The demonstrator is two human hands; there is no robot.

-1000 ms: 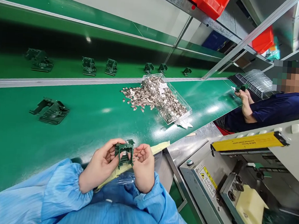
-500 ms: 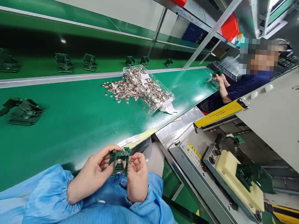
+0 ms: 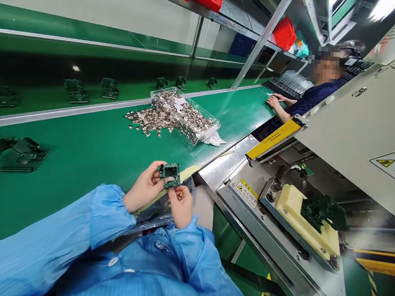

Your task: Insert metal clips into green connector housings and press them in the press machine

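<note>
Out in front of my body, over the bench edge, I hold a dark green plastic frame (image 3: 170, 168) with a square opening. My left hand (image 3: 144, 188) grips its left side, the thumb on the near face and the fingers behind. At the lower right corner, my right hand (image 3: 182, 207) has its fingertips pinched against the frame, the other fingers curled in. Whether a small part sits between those right fingertips is hidden. A pale, shiny spot shows inside the opening. Beneath my hands lie a yellowish strip (image 3: 190, 170) and a clear plastic bag (image 3: 156, 215).
A clear tray (image 3: 203, 135) of small metal pieces lies on the green bench (image 3: 90, 158), with loose pieces spilled beside it. Another dark green part (image 3: 24, 155) lies left. To my right stands a machine with a cream fixture (image 3: 290, 205) holding a green part. A co-worker (image 3: 304, 99) sits farther along.
My hands have moved up and away from my body with the frame, whose facing has tilted. The view has shifted slightly right. The co-worker's hands have lowered to the bench.
</note>
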